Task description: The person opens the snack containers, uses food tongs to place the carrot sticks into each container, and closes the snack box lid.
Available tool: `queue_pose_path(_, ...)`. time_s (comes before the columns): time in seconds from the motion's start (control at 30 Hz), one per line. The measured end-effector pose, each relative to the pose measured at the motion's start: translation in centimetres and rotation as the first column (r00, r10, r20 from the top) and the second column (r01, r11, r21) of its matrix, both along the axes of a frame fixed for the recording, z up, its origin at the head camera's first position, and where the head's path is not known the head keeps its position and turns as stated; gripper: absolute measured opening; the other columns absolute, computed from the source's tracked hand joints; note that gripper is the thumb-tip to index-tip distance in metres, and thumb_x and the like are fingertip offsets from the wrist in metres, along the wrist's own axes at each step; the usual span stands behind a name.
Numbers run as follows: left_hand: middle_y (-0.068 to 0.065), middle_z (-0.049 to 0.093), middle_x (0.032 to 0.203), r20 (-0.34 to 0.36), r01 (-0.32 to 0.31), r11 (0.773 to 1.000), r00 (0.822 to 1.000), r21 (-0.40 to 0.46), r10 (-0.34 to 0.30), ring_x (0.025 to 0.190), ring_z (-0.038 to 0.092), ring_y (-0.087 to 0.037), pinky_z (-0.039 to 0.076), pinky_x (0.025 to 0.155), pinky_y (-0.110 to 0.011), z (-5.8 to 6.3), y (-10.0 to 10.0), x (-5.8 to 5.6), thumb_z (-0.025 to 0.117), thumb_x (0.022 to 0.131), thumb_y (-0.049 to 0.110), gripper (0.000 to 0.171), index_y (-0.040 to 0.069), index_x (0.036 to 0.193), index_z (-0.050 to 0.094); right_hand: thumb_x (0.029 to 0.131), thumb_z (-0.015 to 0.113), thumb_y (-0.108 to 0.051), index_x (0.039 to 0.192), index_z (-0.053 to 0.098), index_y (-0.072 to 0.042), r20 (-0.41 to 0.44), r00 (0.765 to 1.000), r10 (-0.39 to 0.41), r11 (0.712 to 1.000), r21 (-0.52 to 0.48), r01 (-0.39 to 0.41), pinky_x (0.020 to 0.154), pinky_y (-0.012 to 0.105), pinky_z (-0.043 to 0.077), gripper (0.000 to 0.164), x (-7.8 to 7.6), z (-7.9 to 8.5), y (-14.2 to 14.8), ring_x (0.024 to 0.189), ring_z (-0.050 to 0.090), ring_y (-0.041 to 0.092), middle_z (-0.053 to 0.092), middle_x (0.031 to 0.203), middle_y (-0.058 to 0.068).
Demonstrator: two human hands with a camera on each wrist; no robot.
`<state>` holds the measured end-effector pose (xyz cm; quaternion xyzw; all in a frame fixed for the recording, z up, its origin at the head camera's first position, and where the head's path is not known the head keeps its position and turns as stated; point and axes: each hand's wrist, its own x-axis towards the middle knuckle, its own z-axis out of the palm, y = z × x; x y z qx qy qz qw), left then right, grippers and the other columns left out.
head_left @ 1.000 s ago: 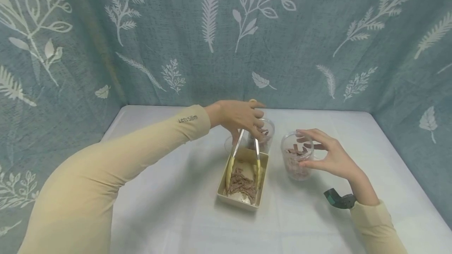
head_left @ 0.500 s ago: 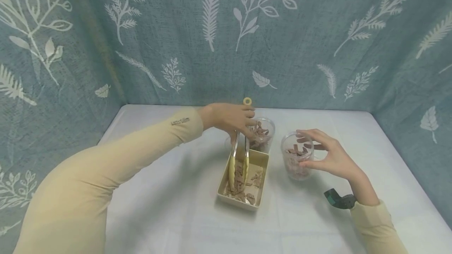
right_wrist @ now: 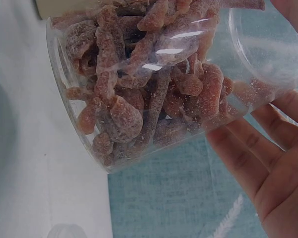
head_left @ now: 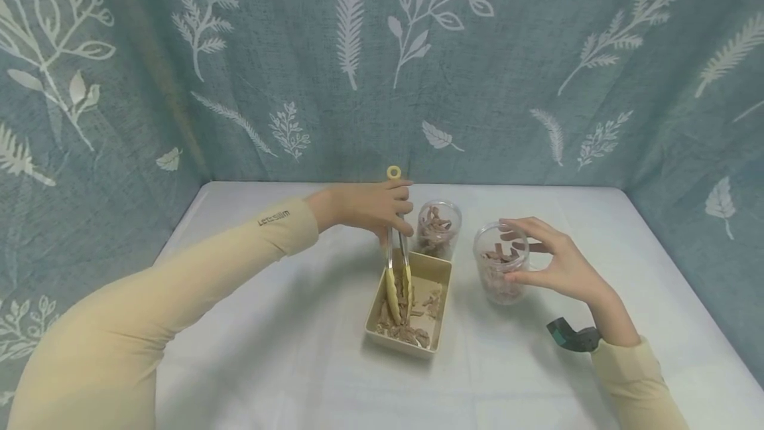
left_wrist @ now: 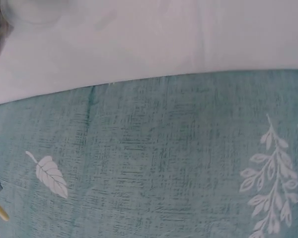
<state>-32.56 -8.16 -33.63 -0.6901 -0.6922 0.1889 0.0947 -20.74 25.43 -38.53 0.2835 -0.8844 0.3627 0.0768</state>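
Note:
Gripped in my left hand (head_left: 373, 208) is a pair of metal tongs with yellow tips (head_left: 391, 294). The tips point down into a beige rectangular box (head_left: 400, 345), close together among brown dried strips (head_left: 418, 336). Whether a strip is pinched between them is hard to see. My right hand (head_left: 558, 261) holds a clear plastic jar (head_left: 501, 281), thumb and fingers curled round its side. Reddish-brown, powdery pieces (right_wrist: 124, 116) partly fill this jar in the right wrist view. The left wrist view shows mostly curtain and tabletop.
Another clear jar (head_left: 438, 227) with similar strips stands right behind the box. A white cloth (head_left: 286, 350) covers the table. Teal leaf-print curtain (head_left: 298, 52) closes off the back and sides. A dark band (head_left: 573, 336) sits at my right wrist.
My left hand has moved left with the tongs, whose arms have gone from wide apart to nearly together inside the box. The rear jar is now uncovered. My right hand stays put.

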Motion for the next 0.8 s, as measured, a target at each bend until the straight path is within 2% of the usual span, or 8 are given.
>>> queue_pose_path(0.23,0.001,0.056,0.099,0.0,-0.05,0.998,0.999,0.022,0.05,0.1,0.047,-0.021,0.018,0.112,-0.044,-0.1,-0.8,0.6,0.057,0.073,0.055,0.049,0.033,0.117,0.059,0.066,0.084,-0.015,0.136,0.046,-0.017,-0.005,1.0,-0.002,1.0,-0.002,0.002,0.082,0.04,0.05,0.08,0.1,0.0,-0.1,0.108,0.056,0.014,0.054,0.123,0.0)
queue_pose_path(0.5,0.0,0.052,0.091,0.035,-0.073,0.994,0.997,0.086,0.07,0.094,0.045,-0.021,0.022,0.11,-0.046,-0.5,-1.6,0.7,0.059,0.073,0.053,0.044,0.032,0.112,0.058,0.066,0.084,-0.015,0.136,0.046,-0.017,0.007,1.0,0.01,1.0,-0.02,-0.01,0.082,0.047,0.049,0.08,0.0,0.2,-0.2,0.109,0.055,0.013,0.053,0.124,-0.001)
queue_pose_path(0.7,0.0,0.051,0.093,0.068,-0.13,0.988,0.99,0.079,0.125,0.096,0.043,-0.02,0.022,0.109,-0.047,-0.5,-2.2,0.9,0.057,0.074,0.053,0.047,0.031,0.115,0.057,0.064,0.084,-0.015,0.136,0.046,-0.016,-0.016,1.0,0.008,1.0,-0.003,-0.009,0.082,0.039,0.05,0.081,0.0,0.1,-0.2,0.108,0.055,0.014,0.054,0.124,0.001)
queue_pose_path(0.8,0.0,0.051,0.094,0.071,-0.133,0.987,0.989,0.089,0.127,0.095,0.042,-0.02,0.023,0.109,-0.047,-0.4,-2.4,1.0,0.057,0.074,0.053,0.048,0.03,0.116,0.058,0.064,0.084,-0.015,0.136,0.046,-0.016,-0.02,1.0,0.012,1.0,-0.001,-0.012,0.082,0.035,0.05,0.081,0.0,0.1,-0.1,0.108,0.056,0.015,0.054,0.124,0.001)
